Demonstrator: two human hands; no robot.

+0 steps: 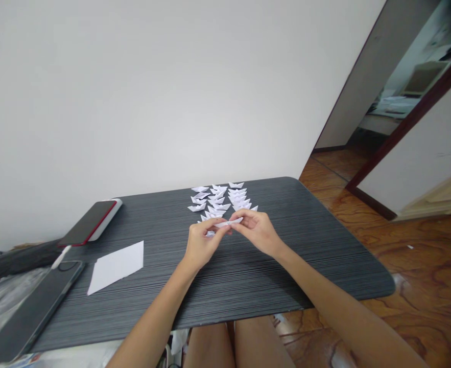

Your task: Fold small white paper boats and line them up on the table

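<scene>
A small white paper boat (229,223) is pinched at both ends above the dark table. My left hand (206,239) grips its left end between thumb and fingers. On the other side, my right hand (256,229) is closed on the right end. Just beyond my hands stand several folded paper boats (217,199) in rows, some partly hidden behind my fingers. To the left, white paper sheets (118,266) lie flat on the table.
The dark striped table (305,245) meets a white wall at its back. A phone with a red edge (89,222) rests on a white object at the left. Nearer is a dark, flat device (33,306) with a white cable plug (61,257). Wooden floor (420,276) shows at right.
</scene>
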